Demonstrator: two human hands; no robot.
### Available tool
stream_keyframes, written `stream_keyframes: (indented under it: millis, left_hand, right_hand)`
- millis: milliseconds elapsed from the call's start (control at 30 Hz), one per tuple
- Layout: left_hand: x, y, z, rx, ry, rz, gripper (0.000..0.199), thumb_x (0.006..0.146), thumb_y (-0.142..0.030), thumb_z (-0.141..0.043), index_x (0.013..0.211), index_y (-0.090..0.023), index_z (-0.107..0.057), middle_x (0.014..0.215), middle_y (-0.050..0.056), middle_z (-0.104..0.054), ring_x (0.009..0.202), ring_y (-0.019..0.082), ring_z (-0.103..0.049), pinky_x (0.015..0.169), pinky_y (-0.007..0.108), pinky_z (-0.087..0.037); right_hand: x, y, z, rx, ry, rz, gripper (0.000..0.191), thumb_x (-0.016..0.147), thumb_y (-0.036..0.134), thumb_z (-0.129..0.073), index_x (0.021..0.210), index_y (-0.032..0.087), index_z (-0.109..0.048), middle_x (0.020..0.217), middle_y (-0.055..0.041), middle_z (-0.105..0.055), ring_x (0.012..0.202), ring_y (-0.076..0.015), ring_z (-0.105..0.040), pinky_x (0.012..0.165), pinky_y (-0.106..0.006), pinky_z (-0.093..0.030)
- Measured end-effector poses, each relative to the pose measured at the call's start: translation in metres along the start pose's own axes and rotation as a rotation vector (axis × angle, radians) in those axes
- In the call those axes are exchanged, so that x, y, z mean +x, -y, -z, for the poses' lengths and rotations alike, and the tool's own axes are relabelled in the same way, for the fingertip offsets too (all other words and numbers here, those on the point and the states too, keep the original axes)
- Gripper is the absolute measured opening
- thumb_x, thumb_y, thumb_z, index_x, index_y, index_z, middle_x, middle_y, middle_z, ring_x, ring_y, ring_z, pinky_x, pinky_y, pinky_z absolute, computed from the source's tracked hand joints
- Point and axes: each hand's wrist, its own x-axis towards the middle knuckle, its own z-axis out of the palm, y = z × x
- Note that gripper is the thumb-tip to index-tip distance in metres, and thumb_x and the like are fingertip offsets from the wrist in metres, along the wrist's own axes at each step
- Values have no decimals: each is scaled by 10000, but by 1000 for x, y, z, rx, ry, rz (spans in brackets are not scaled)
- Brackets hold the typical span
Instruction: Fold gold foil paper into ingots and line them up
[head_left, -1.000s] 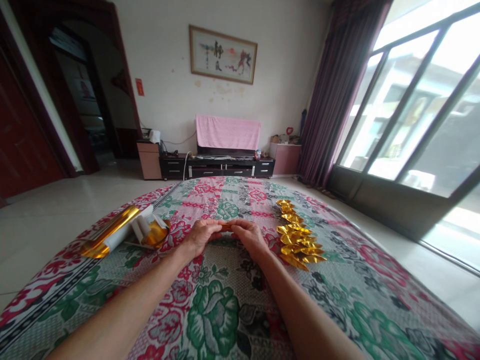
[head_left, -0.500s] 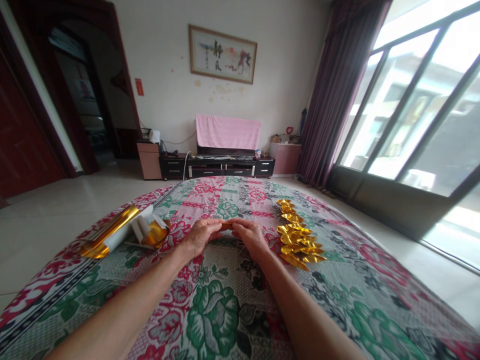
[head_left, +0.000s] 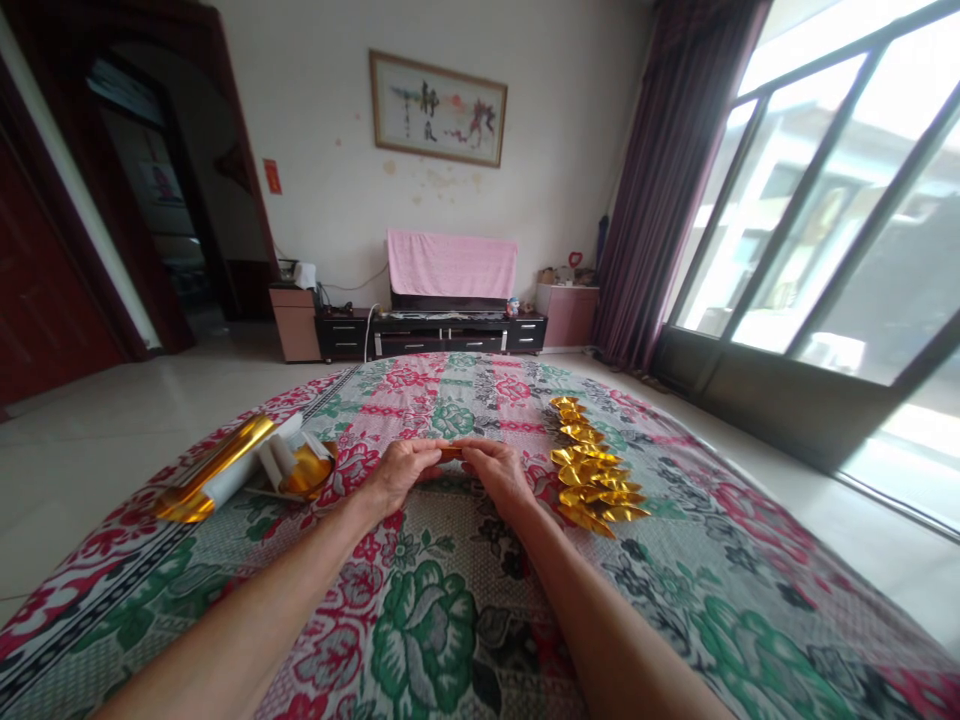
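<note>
A small piece of gold foil paper (head_left: 451,453) is stretched between my two hands, just above the middle of the table. My left hand (head_left: 405,472) pinches its left end with thumb and fingers. Its right end is pinched by my right hand (head_left: 495,468); most of the piece is hidden by the fingers. To the right of my right hand lie several folded gold paper pieces (head_left: 592,470) in a row running away from me. Beyond my left hand, to the left, are gold foil sheets (head_left: 225,465) curled over white paper, with a white holder (head_left: 296,465) containing more gold foil beside them.
A flowered cloth (head_left: 427,640) covers the round table. Past it stand a low black cabinet (head_left: 345,338) and a screen under a pink cloth (head_left: 452,265). Glass doors (head_left: 810,220) and a purple curtain (head_left: 652,190) are at the right, a dark doorway (head_left: 150,190) at the left.
The camera view has shifted slightly. Both hands keep their pinch on the gold foil paper in nearly the same place; the other pieces have not moved on the table.
</note>
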Motion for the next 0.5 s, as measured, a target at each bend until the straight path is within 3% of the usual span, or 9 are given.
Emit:
stream_keyframes:
  millis: [300,500]
  left_hand:
    - [-2,-2,-3,97,35,-1,421,582,-220,-683,989,-112,-686,980,94,-702,940,221,-620,697,252,-465]
    - [0,-1,0,-24,-8,21,330,617,-189,-679,939,-118,-688,922,91,-712,888,202,-639,662,240,-480]
  right_hand:
    - [-1,0,-1,14,-17,-6,300,702,304,-544,883,143,-720,787,-38,-698,683,-144,-610,633,-238,-487]
    - [-1,0,-1,48,-20,-17,302,702,333,-569,894,152,-715,791,-38,-703,703,-154,-625,650,-250,-498]
